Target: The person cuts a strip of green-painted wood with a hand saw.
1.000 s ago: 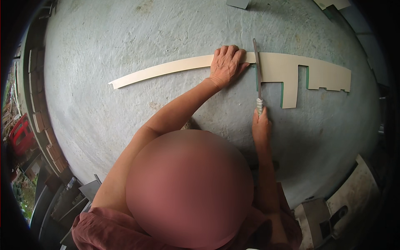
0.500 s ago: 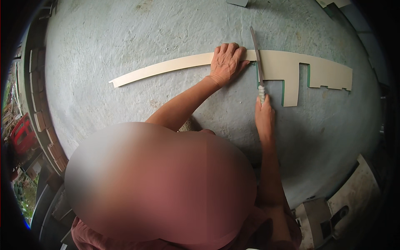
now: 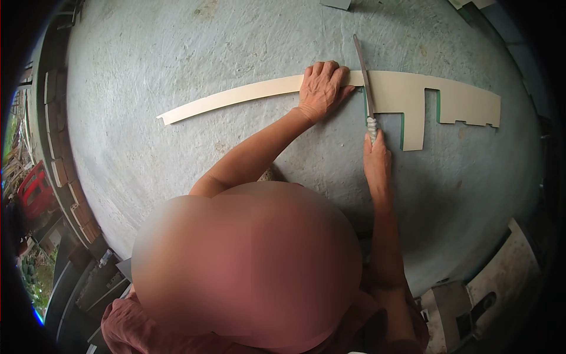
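Nearest, right hand point(image 3: 376, 160) grips a saw's point(image 3: 365, 88) wrapped handle, blade laid across the pale board point(image 3: 407, 94). Beyond, left hand point(image 3: 321, 88) presses flat, fingers spread, on the board just left of the blade. Board lies on grey concrete floor point(image 3: 236, 47).

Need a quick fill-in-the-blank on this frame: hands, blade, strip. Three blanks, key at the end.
1. The left hand presses flat on the long cream ____, which lies on the grey concrete surface.
2. The right hand grips the wrapped handle of a long ____ laid across the strip.
3. The blade crosses the strip to the ____ of the left hand.

Missing words: strip; blade; right
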{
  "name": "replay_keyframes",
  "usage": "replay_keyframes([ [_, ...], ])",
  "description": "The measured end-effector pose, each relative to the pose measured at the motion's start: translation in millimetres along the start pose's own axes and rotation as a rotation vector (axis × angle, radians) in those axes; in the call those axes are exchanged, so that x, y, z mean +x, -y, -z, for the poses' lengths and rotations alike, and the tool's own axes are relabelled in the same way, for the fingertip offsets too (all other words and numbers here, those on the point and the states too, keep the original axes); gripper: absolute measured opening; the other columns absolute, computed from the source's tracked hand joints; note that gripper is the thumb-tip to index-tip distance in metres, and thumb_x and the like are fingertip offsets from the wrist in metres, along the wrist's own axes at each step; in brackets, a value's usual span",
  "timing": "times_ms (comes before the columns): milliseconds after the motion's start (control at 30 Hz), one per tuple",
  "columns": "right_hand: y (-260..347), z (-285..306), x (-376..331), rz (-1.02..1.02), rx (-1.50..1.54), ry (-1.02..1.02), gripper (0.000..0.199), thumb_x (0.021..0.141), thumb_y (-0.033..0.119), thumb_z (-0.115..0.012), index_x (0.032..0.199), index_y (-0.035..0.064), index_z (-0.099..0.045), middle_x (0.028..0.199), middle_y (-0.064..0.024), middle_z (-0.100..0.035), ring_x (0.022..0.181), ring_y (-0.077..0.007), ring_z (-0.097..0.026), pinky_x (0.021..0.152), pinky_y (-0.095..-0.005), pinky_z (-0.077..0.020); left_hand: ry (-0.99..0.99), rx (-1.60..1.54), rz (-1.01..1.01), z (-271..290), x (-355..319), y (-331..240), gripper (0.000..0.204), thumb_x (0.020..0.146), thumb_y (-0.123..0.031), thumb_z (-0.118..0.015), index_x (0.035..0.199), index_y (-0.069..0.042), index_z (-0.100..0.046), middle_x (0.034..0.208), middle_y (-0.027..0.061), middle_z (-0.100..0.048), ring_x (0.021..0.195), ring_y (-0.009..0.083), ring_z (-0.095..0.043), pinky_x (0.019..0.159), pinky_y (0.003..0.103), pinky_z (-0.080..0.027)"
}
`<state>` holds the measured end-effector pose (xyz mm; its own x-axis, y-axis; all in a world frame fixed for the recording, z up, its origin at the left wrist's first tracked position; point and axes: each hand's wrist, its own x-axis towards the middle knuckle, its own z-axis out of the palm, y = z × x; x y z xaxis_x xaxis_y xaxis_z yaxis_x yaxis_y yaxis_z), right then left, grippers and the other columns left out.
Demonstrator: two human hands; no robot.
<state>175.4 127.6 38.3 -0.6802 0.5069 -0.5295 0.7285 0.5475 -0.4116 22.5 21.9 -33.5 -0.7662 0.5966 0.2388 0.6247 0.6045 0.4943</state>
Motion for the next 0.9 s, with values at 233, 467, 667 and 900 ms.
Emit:
replay_keyframes([
  [233,-7,-10,-17,-0.013,-0.040,-0.018,0.032,0.093,0.024,-0.043,0.114,0.0003,-0.044,0.089,-0.0268,-0.060,0.083,-0.0445,-0.057,0.070,-0.0509,-0.0449,0.011,0.004,0.021,1,-1,1,0.037,0.079,-0.037,-0.062,0.107,-0.014,-0.054,0.106,0.0064,-0.050,0.097,0.0254,-0.045,0.081,0.037,-0.036],
  [467,9,0,13,0.021,-0.034,-0.006,0.032,0.093,0.024,-0.043,0.115,0.0005,-0.044,0.090,-0.0266,-0.060,0.084,-0.0457,-0.057,0.071,-0.0521,-0.0445,0.018,-0.023,0.019,1,1,-2,0.038,0.079,-0.037,-0.062,0.108,-0.014,-0.054,0.106,0.0063,-0.050,0.097,0.0259,-0.045,0.081,0.037,-0.036],
  [667,-21,-20,-28,-0.016,0.004,-0.086,0.030,0.093,0.023,-0.043,0.112,0.0001,-0.045,0.088,-0.0275,-0.060,0.083,-0.0454,-0.057,0.070,-0.0521,-0.0445,0.018,-0.005,0.027,0,-1,0,0.038,0.078,-0.036,-0.063,0.108,-0.015,-0.054,0.105,0.0058,-0.050,0.097,0.0259,-0.045,0.081,0.037,-0.036],
  [900,7,-1,12,-0.002,-0.030,0.016,0.032,0.092,0.023,-0.043,0.114,-0.0002,-0.044,0.088,-0.0274,-0.060,0.083,-0.0446,-0.058,0.069,-0.0507,-0.0458,-0.001,-0.013,0.009,-2,0,0,0.037,0.078,-0.036,-0.063,0.108,-0.015,-0.054,0.105,0.0050,-0.051,0.097,0.0256,-0.045,0.080,0.036,-0.036],
])
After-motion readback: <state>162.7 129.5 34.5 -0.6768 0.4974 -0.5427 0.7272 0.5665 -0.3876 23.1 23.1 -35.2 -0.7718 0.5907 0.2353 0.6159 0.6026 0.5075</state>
